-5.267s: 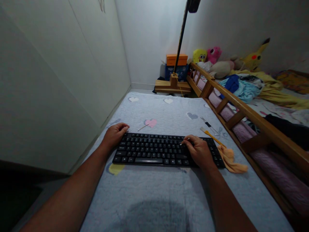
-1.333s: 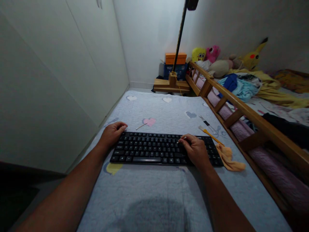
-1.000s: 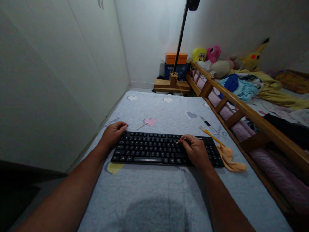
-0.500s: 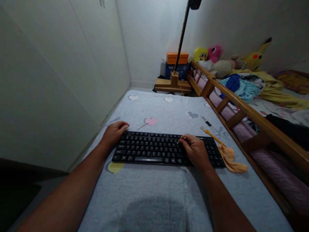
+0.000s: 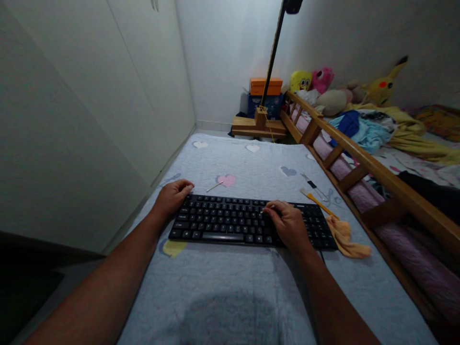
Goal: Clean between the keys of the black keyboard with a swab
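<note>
Single head-worn cam, looking forward and down from above the near side of the keyboard (image 5: pixel 219 221), fairly close; wide view takes in white panels (image 5: pixel 93 120) left of keyboard, wooden rail (image 5: pixel 354 146) right, wall (image 5: pixel 223 57) beyond

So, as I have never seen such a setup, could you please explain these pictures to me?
There is no machine here: these are a person's two bare hands. Every picture comes from one camera worn on that person's head, looking forward and down. A black keyboard lies on a pale blue cover. The left hand is at the keyboard's far left corner; the right hand, over the keys, pinches what looks like a cotton swab. A second swab lies beyond the keyboard. Toward the right are a yellow-handled brush, a thin metal tool and a crumpled orange cloth.
</note>
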The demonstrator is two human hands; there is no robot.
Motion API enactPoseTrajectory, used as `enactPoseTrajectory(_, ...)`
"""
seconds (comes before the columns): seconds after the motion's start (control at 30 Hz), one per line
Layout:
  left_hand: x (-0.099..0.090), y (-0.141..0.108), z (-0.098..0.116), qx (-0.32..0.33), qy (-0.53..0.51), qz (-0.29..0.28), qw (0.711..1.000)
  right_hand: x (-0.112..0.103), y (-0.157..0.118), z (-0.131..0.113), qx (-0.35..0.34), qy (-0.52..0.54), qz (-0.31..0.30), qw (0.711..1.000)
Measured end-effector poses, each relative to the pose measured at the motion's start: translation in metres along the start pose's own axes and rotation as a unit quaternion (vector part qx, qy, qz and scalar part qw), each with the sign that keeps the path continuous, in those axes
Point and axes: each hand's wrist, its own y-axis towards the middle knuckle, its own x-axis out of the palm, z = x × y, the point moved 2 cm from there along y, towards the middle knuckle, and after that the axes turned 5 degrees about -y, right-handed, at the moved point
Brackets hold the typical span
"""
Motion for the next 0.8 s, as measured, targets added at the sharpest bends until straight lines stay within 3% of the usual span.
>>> enactPoseTrajectory(0.8, -0.001, -0.001, 0.003, 0.000, -0.011, 0.000, 1.000, -0.014, -0.001, 0.005, 0.029, -0.023, -0.006, 0.999)
